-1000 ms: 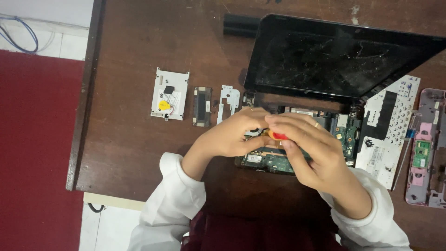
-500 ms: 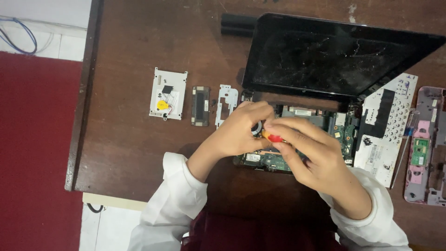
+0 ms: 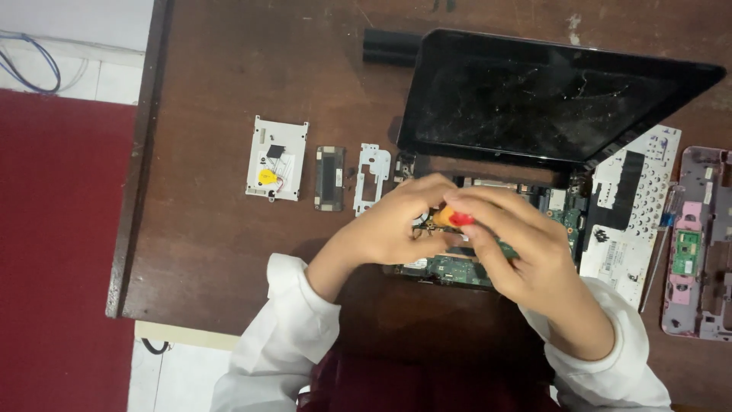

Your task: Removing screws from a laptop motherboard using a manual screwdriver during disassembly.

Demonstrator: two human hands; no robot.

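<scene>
A dismantled laptop lies on a brown wooden table (image 3: 229,76), its dark screen (image 3: 549,99) tilted up and its green circuit board (image 3: 457,268) exposed. My right hand (image 3: 526,252) grips a small screwdriver with a red and orange handle (image 3: 455,219) over the board. My left hand (image 3: 396,225) meets it from the left, fingers curled around the screwdriver's tip area. What lies under the fingers is hidden.
Left of the laptop lie a white plate with a yellow disc (image 3: 276,159), a small dark module (image 3: 330,178) and a white bracket (image 3: 371,177). A keyboard turned face down (image 3: 633,221) and a pinkish casing part (image 3: 698,244) lie at the right. A black cylinder (image 3: 390,46) lies behind.
Both hands have stayed over the circuit board with only slight shifts of the fingers around the screwdriver. The view has moved a little.
</scene>
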